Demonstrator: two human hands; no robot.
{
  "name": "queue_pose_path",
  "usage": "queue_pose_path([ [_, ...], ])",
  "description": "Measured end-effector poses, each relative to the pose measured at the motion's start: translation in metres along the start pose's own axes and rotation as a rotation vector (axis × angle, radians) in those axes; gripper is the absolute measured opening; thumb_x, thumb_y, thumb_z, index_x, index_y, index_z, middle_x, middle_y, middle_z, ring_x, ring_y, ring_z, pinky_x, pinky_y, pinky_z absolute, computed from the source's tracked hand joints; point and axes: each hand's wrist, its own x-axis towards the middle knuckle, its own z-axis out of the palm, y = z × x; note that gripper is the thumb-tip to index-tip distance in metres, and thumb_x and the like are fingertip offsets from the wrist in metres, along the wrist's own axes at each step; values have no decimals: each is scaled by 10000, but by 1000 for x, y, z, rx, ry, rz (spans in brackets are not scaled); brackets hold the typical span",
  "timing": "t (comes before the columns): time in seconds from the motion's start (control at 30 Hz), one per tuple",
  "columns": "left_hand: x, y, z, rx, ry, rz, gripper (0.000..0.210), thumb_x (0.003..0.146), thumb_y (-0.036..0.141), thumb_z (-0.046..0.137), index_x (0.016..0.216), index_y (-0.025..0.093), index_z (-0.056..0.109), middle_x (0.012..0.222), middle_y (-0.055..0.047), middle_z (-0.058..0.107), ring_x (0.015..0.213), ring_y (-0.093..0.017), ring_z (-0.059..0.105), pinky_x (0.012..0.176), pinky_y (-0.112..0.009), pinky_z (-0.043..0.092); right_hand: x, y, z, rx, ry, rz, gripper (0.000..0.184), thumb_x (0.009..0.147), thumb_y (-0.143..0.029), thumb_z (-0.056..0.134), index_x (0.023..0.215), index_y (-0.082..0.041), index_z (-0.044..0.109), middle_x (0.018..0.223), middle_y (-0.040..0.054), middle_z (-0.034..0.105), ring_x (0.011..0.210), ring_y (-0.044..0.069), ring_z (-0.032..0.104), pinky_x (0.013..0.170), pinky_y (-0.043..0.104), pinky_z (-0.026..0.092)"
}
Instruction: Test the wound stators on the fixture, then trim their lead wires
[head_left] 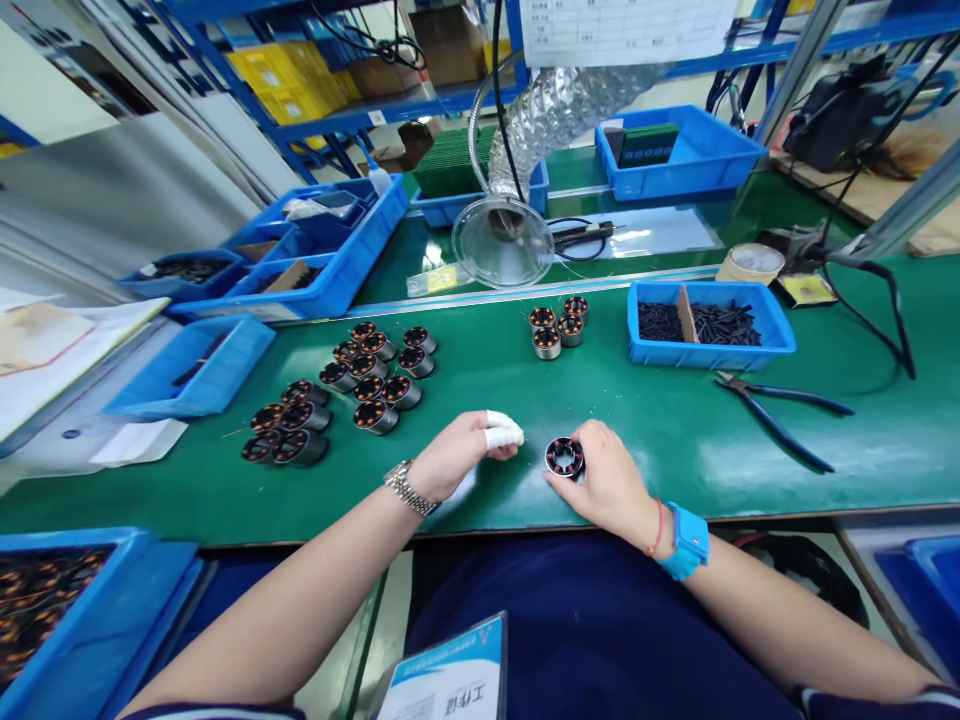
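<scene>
My right hand (606,468) grips a round motor stator (564,458), with its open end and copper windings facing up, just above or on the green bench mat. Left of it, my left hand (472,445) has white covers on its fingertips, which are pinched together. Anything between those fingertips is too small to make out, and a gap separates them from the stator. Several more stators (369,388) stand grouped on the mat to the left. A smaller cluster of stators (547,342) stands farther back, near the middle.
A blue tray (711,352) of small black strips sits at the right, with cutting pliers (780,410) in front of it. A clear extraction hood (502,245) hangs over the bench's back. Blue bins (199,365) line the left side. A roll of tape (752,263) lies back right.
</scene>
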Motion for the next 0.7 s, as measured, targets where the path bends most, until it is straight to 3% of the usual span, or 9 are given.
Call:
queue_pose_path([
  [0.2, 6, 3, 11, -23, -27, -72, 83, 560, 217, 594, 552, 134, 592, 573, -10, 567, 574, -117, 523, 604, -257, 425, 1, -1, -3, 15, 0, -4, 230, 732, -333, 591, 798, -187, 427, 794, 56, 503, 724, 191, 447, 645, 321, 370],
  [0.37, 6, 5, 7, 1, -22, -56, 71, 553, 204, 602, 549, 133, 605, 576, -16, 588, 571, -118, 523, 610, -265, 432, 0, 0, -1, 12, 9, -5, 244, 733, -351, 595, 799, -189, 426, 788, 54, 504, 721, 191, 449, 638, 320, 370],
  [0.53, 1, -1, -8, 28, 116, 37, 161, 612, 290, 630, 632, 131, 618, 619, -26, 600, 603, -127, 539, 628, -272, 438, 0, 1, 2, 19, 28, -3, 266, 724, -351, 618, 805, -186, 426, 792, 54, 501, 733, 195, 453, 648, 322, 377],
  [0.7, 1, -12, 8, 113, -13, -17, 240, 627, 347, 660, 734, 133, 632, 680, -27, 615, 626, -118, 535, 617, -250, 425, -1, 2, 3, 1, 34, 0, 296, 715, -371, 636, 798, -187, 419, 780, 51, 493, 720, 194, 444, 631, 321, 375],
])
